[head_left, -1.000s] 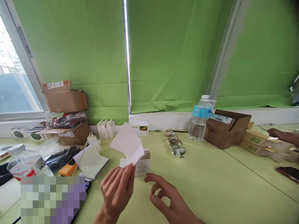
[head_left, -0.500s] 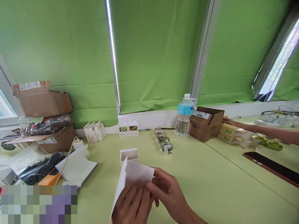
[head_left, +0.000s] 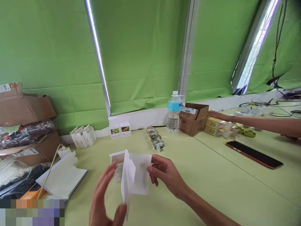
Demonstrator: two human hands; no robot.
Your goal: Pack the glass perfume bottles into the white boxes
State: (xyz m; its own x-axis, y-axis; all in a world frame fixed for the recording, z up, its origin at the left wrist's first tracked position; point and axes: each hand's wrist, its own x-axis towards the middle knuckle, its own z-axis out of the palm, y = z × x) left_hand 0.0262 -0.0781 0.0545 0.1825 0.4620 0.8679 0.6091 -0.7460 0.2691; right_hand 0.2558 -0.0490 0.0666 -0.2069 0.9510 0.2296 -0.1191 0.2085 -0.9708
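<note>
White folded paper sheet (head_left: 138, 175), one, is hanging at lower centre of the frame above the counter (head_left: 211, 188); probably light, limp and easily creased, best taken by an edge. Right hand (head_left: 166, 175) is pinching its right edge; left hand (head_left: 103, 201) is spreading open beside its lower corner. Behind: one small box (head_left: 117, 161), three white cartons (head_left: 82, 136), one water bottle (head_left: 173, 111).

A water bottle (head_left: 173, 112) stood at my one o'clock, just beside a brown box (head_left: 193, 118). A row of shiny glass balls (head_left: 155, 141) lay at twelve. Little white boxes (head_left: 82, 136) stood at eleven. A dark phone (head_left: 254, 154) lay at two, and another person's arm (head_left: 258, 121) reached in by the brown box.
</note>
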